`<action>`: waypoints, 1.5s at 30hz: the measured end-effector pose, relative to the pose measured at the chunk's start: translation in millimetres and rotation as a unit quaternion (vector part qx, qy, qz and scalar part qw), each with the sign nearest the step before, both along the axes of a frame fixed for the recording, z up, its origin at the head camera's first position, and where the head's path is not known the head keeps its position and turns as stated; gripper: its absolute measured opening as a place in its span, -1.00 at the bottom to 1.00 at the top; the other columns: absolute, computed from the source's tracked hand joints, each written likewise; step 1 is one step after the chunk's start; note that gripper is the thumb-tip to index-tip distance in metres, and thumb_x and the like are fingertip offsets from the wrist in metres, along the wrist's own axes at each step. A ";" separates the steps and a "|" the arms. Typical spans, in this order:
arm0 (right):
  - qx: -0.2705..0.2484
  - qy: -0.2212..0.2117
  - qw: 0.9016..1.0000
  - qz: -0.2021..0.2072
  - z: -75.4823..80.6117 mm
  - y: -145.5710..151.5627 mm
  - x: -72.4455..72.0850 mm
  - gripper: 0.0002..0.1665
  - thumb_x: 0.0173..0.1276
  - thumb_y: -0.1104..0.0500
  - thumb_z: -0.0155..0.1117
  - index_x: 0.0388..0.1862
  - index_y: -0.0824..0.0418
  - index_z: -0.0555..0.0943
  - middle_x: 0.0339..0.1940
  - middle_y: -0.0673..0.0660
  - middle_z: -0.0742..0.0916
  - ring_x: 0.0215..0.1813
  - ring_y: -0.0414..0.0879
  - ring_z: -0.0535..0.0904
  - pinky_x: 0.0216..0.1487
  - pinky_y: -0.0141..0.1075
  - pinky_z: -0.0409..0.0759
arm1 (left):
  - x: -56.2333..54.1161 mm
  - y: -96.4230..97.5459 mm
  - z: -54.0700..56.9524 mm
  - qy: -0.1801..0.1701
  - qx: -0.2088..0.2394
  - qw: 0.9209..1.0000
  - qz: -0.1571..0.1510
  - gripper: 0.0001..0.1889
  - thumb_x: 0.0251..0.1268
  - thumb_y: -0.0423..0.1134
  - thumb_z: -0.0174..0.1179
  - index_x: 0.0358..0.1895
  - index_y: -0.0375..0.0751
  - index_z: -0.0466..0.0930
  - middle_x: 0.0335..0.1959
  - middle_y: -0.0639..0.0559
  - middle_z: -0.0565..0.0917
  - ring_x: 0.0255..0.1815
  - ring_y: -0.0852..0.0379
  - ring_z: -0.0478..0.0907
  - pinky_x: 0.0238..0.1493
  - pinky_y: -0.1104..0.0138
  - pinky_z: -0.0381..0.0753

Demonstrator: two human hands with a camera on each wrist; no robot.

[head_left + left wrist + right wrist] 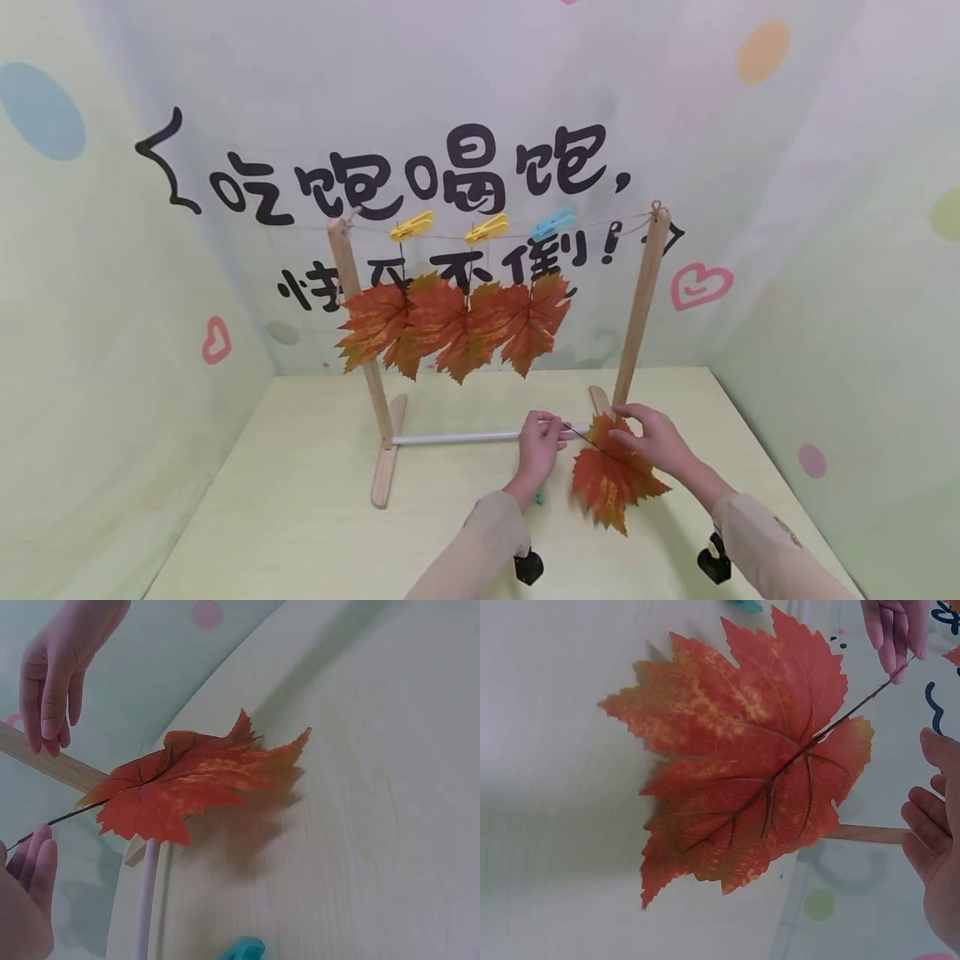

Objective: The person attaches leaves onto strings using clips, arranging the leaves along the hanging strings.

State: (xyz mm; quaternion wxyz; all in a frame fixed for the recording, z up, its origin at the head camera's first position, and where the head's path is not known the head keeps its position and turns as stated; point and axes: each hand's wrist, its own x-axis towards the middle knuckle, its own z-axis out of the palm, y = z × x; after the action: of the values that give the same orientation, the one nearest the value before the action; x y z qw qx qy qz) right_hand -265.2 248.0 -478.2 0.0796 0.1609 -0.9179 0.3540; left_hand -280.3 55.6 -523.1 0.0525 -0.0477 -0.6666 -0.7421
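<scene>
A red-orange artificial maple leaf hangs just above the table at the right, its dark stem slanting up to the left. My left hand pinches that stem between thumb and fingers near its end. Beside the leaf, my right hand holds nothing; its fingers are loosely bent. The right wrist view shows a gap between this right hand and the leaf. A teal clothespin lies on the table, mostly hidden behind my left arm in the head view.
A wooden frame stands behind, with a left post, a right post and a white rod low between them. Along its string, two yellow clothespins and a blue clothespin hold three similar leaves.
</scene>
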 end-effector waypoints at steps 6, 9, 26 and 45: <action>0.002 0.008 1.000 0.006 0.2 -3.4 -2.5 -0.55 0.14 0.25 0.32 0.01 0.38 0.53 -0.04 0.32 0.63 0.01 0.20 0.53 -0.02 0.04 0.50 | -1.4 -5.5 1.3 0.009 -0.002 1.000 0.018 -0.88 0.24 -0.48 0.05 -0.25 -0.45 0.31 -0.40 -0.34 0.65 -0.41 -0.14 0.65 -0.42 0.29 0.64; 0.007 0.021 1.000 0.013 -0.1 -4.3 -3.8 -0.56 0.14 0.26 0.32 0.01 0.39 0.53 -0.05 0.32 0.63 0.00 0.20 0.53 -0.02 0.05 0.49 | 2.5 -9.3 9.6 0.014 0.005 1.000 0.020 -0.85 0.20 -0.52 0.07 -0.24 -0.52 0.31 -0.39 -0.39 0.64 -0.38 -0.21 0.63 -0.37 0.27 0.64; 0.015 0.083 0.995 0.047 5.7 -16.5 -12.9 -0.55 0.09 0.28 0.35 -0.03 0.46 0.54 -0.08 0.33 0.65 -0.03 0.20 0.55 -0.03 0.05 0.48 | 9.0 -43.2 69.8 0.030 -0.021 0.999 -0.012 -0.86 0.18 -0.48 0.13 -0.32 -0.59 0.52 -0.38 -0.39 0.64 -0.33 -0.21 0.62 -0.32 0.28 0.63; -0.028 0.062 0.995 0.068 -15.1 -36.9 -13.5 -0.56 0.09 0.24 0.36 -0.06 0.43 0.55 -0.10 0.31 0.66 -0.03 0.16 0.56 -0.06 0.03 0.50 | 17.5 -114.9 109.5 0.087 -0.101 0.991 0.005 -0.82 0.14 -0.42 0.20 -0.26 -0.53 0.56 -0.34 -0.32 0.65 -0.31 -0.15 0.62 -0.30 0.34 0.62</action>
State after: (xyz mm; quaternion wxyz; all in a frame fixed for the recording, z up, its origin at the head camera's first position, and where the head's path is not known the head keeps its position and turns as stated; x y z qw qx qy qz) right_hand -278.7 211.1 -493.2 0.1168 0.2422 -0.8879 0.3732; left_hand -262.8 -59.3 -413.6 0.1091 -0.1142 -0.7312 -0.6637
